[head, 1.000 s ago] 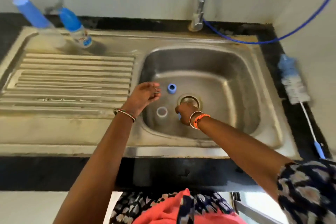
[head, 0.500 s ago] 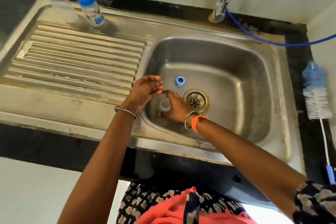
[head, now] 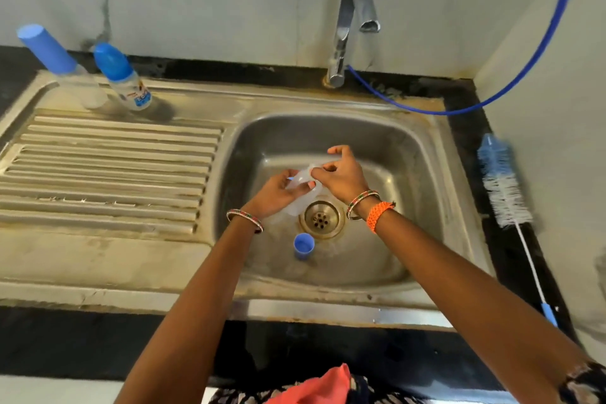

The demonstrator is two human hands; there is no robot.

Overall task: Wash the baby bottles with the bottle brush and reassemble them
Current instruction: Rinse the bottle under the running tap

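Over the sink basin [head: 406, 154] both hands hold a clear baby bottle [head: 300, 197]. My left hand [head: 278, 193] grips its body from the left. My right hand [head: 344, 177] pinches the bottle's upper end, where something small and pale sits between the fingers; what it is I cannot tell. A blue cap [head: 304, 246] stands on the basin floor in front of the drain [head: 321, 219]. Two assembled bottles with blue caps [head: 59, 59] [head: 123, 79] stand at the back left of the drainboard. The bottle brush [head: 505, 187] lies on the right counter.
The chrome tap [head: 347, 26] arches over the back of the basin, with a blue hose [head: 511, 82] looping off it to the right wall. The ribbed drainboard [head: 108, 174] spreads to the left. A black counter edge runs along the front.
My right hand has picked the clear bottle off the basin floor and both hands have lifted it above the drain. The head has tilted up, so the tap is fully in view.
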